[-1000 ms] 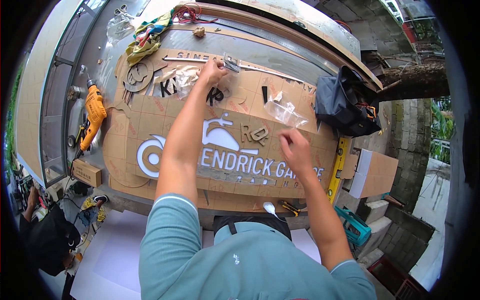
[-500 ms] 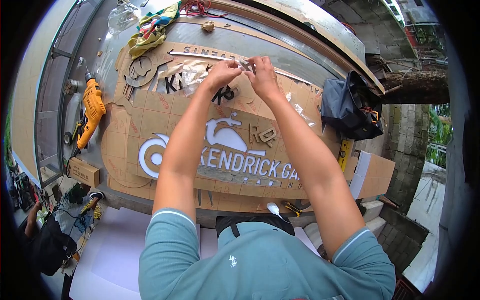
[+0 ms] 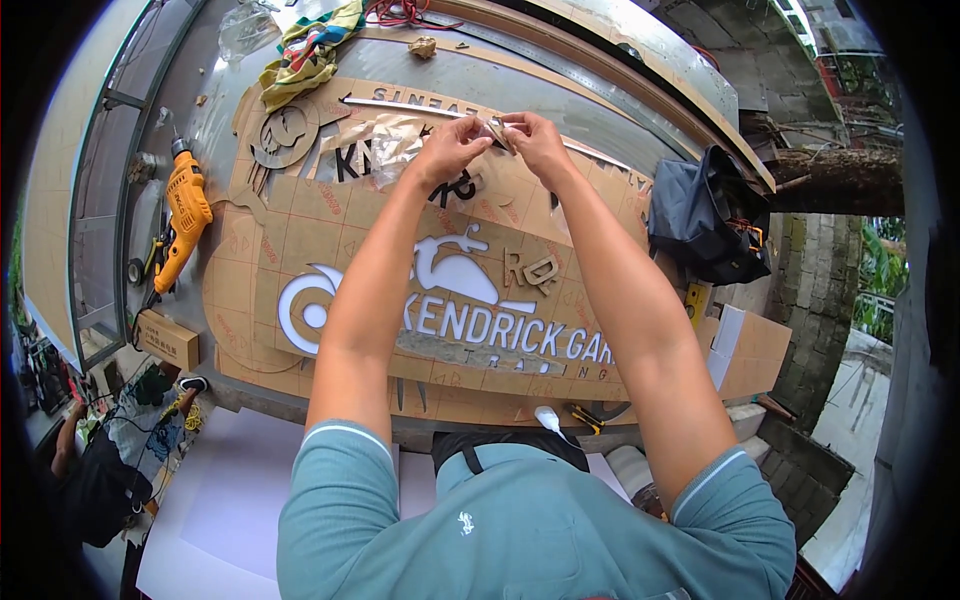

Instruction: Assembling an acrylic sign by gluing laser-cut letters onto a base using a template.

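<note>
A small cut-out letter (image 3: 499, 133), brown and dark, is pinched between the fingertips of both hands at the far side of the work sheet. My left hand (image 3: 453, 150) closes on its left side, and my right hand (image 3: 537, 148) grips the right. Fingers cover part of the piece, so its full outline is hidden. Just below the hands lie dark loose letters (image 3: 458, 187) on brown-papered sheet. Crumpled clear film (image 3: 398, 138) lies left of my left hand. Nearer to me, a large sign panel (image 3: 345, 250) shows white cut-out lettering and a scooter shape.
A yellow drill (image 3: 186, 208) lies at the left, with a small carton (image 3: 166, 340) nearer me. Rightward stand a dark tool bag (image 3: 708, 215) and an open cardboard box (image 3: 755, 350). A patterned cloth (image 3: 303, 62) and long metal rails occupy the far side. Someone (image 3: 100, 480) is at lower left.
The small letter has turned between my fingers, its brown side now showing more. My right hand has shifted slightly to the right.
</note>
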The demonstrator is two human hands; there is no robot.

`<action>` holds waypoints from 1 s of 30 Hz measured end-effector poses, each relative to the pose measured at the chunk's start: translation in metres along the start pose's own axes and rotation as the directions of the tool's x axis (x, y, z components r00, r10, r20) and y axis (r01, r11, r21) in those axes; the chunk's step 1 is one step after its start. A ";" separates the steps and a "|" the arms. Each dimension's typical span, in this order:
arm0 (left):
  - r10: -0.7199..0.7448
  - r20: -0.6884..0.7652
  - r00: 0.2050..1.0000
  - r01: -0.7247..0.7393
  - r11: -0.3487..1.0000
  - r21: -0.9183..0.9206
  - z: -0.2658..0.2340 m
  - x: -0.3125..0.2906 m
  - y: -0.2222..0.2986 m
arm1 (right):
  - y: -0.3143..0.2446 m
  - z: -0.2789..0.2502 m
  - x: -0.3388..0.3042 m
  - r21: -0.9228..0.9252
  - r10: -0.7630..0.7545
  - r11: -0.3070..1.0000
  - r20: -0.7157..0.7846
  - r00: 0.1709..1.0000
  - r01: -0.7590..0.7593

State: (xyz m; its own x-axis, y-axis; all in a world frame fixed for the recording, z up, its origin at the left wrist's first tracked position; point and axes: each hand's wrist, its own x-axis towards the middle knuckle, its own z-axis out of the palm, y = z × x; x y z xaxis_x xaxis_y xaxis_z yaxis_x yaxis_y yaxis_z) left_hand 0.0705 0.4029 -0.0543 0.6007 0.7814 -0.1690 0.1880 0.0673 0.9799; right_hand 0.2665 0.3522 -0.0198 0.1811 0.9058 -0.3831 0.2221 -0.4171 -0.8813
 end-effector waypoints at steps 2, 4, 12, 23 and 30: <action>-0.066 0.019 0.998 0.066 0.997 -0.034 -0.002 0.000 -0.003 | -0.002 0.000 0.000 0.010 0.017 1.000 0.010 1.000 -0.017; -0.049 0.036 0.998 0.052 0.994 -0.092 0.000 -0.003 -0.004 | -0.003 -0.003 -0.002 0.123 0.105 0.987 0.011 0.994 -0.105; -0.092 0.176 0.980 0.127 0.972 -0.196 -0.001 0.000 -0.005 | 0.010 -0.035 0.000 0.518 0.186 0.833 0.070 0.980 -0.195; -0.104 0.179 0.978 0.149 0.954 -0.262 -0.001 -0.003 -0.017 | 0.016 -0.039 -0.015 0.578 0.272 0.777 0.052 0.961 -0.251; -0.096 0.140 0.986 0.121 0.976 -0.182 0.002 0.001 -0.013 | 0.014 -0.054 -0.017 0.641 0.253 0.736 0.040 0.967 -0.219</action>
State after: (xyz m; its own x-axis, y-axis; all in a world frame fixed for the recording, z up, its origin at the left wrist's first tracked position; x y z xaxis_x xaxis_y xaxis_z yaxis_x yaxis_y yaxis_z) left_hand 0.0706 0.4017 -0.0680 0.6826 0.6770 -0.2752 0.1143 0.2730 0.9552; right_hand 0.3179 0.3266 -0.0108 0.1928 0.7733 -0.6040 -0.4899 -0.4575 -0.7421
